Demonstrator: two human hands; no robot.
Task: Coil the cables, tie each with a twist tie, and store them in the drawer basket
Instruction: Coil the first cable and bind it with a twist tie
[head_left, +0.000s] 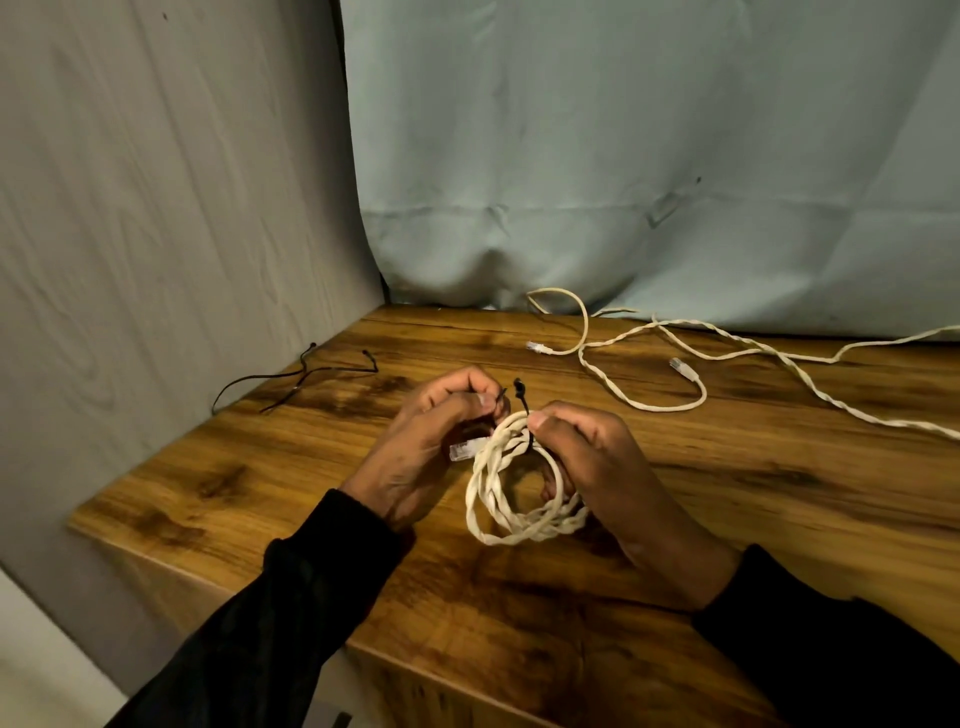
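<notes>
A coiled white twisted cable (511, 499) hangs between my hands just above the wooden table (311, 467). My right hand (597, 467) grips the top of the coil, thumb pressed where a black twist tie (521, 397) wraps it. One end of the tie sticks up above that thumb. My left hand (431, 441) pinches the tie's other end between thumb and fingers. The cable's clear plug (464, 449) pokes out under my left thumb.
A loose white cable (644, 364) with two plugs sprawls over the back right of the table. Spare black twist ties (306, 371) lie at the back left by the grey wall (156, 208). A pale cloth (623, 156) hangs behind. The table's front edge is near my sleeves.
</notes>
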